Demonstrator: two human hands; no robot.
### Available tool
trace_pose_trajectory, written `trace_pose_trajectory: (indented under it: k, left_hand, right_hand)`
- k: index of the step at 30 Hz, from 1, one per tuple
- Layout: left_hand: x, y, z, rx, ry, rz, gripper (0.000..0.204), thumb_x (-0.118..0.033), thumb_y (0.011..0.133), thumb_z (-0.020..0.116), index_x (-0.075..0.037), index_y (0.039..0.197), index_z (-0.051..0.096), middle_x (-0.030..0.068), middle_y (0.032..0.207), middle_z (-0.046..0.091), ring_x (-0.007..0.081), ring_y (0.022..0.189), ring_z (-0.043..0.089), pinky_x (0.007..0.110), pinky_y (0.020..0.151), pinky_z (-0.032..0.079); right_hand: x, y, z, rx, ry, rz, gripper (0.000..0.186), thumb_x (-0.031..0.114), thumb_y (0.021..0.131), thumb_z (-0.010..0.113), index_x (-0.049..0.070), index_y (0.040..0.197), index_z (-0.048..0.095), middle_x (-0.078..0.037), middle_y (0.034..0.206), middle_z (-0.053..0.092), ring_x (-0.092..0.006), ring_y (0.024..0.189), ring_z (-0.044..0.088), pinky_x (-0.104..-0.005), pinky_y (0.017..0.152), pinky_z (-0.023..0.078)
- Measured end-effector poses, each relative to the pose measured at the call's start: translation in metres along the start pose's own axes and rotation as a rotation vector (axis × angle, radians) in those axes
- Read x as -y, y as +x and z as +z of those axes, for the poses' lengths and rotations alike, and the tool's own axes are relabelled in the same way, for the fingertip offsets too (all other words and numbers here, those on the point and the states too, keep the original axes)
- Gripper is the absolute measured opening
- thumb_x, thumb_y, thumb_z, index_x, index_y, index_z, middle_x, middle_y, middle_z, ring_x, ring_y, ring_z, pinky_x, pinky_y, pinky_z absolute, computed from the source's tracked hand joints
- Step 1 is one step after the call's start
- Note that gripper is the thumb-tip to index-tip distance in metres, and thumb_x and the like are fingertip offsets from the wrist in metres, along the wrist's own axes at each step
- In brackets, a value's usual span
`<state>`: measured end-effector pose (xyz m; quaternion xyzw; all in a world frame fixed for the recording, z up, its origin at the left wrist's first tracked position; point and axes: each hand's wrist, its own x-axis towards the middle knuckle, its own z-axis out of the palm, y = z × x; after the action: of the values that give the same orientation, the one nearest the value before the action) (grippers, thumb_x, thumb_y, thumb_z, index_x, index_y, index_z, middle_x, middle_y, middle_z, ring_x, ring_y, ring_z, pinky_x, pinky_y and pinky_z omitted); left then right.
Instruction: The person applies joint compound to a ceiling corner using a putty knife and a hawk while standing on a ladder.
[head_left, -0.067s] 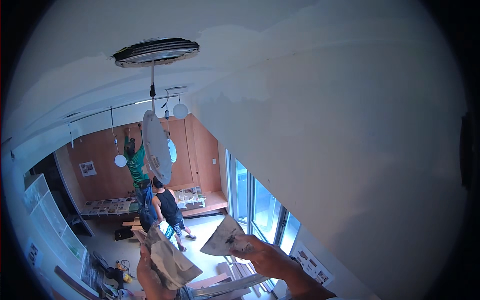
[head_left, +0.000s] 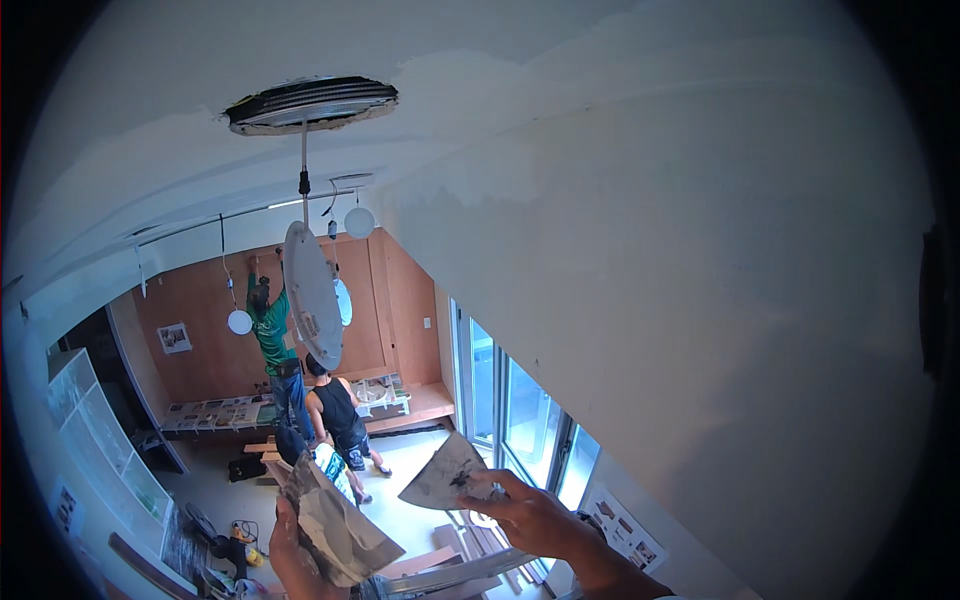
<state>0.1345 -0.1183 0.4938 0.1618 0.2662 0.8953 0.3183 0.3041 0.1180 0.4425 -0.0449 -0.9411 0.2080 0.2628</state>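
Note:
My left hand (head_left: 292,555) is closed round the lower left edge of a flat putty board (head_left: 338,525), whose tilted face carries a pale, uneven layer of putty. Just right of it, my right hand (head_left: 530,515) grips a putty knife (head_left: 443,478) with a broad, smeared grey blade flaring out to the left. Dark marks show on the blade near my fingers, and the handle is hidden in my hand. Blade and board are apart. Above them a round white panel light (head_left: 312,290) hangs on a cable from a ceiling hole (head_left: 310,105).
To the right slopes a large plastered wall (head_left: 680,270), with glass doors (head_left: 525,400) below. Far below, one person in green (head_left: 270,330) reaches up at a wood-panelled wall (head_left: 210,290); another in a black top (head_left: 338,412) stands alongside. Boards (head_left: 480,540) lie on the floor. More lights dangle beyond.

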Motion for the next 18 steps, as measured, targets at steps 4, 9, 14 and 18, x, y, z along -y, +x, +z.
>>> trace_pose_trajectory:
  k: [4,9,14,18]
  left_hand:
    - [0.002,-0.013,0.001,-0.059,0.162,0.058,0.041,-0.027,0.107,0.043,0.002,0.134,0.055,0.0096,0.126,0.062,0.021,0.112,0.061,0.035,0.097,0.049]
    - [0.029,-0.017,-0.02,-0.276,0.511,0.262,0.041,-0.035,0.105,0.05,0.001,0.122,0.061,0.0103,0.109,0.068,0.0204,0.097,0.068,0.034,0.084,0.055]
    - [0.025,-0.016,-0.022,-0.275,0.467,0.312,0.041,-0.033,0.105,0.052,0.003,0.121,0.061,0.0094,0.108,0.068,0.0166,0.093,0.067,0.031,0.081,0.054]
    - [0.025,-0.017,-0.03,-0.287,0.465,0.312,0.04,-0.033,0.105,0.052,0.003,0.122,0.061,0.01,0.111,0.068,0.0173,0.094,0.067,0.031,0.082,0.054]
  right_hand:
    - [0.016,0.008,-0.012,-0.127,0.221,0.088,0.051,-0.002,0.089,0.065,0.015,0.137,0.062,-0.017,0.138,0.048,-0.0286,0.102,0.065,-0.0341,0.082,0.055]
    - [0.003,0.021,-0.014,-0.135,0.885,0.34,0.053,-0.001,0.094,0.058,0.002,0.146,0.047,-0.011,0.1,0.062,-0.015,0.079,0.062,-0.0309,0.071,0.053]
    - [0.042,0.108,-0.038,-0.247,1.358,0.217,0.047,0.007,0.092,0.058,-0.003,0.137,0.052,-0.009,0.081,0.062,-0.0166,0.065,0.061,-0.0309,0.061,0.05]
    - [0.048,0.175,-0.053,-0.348,1.605,0.011,0.048,0.007,0.091,0.056,-0.001,0.138,0.05,-0.016,0.098,0.063,-0.0183,0.071,0.064,-0.0325,0.064,0.058]
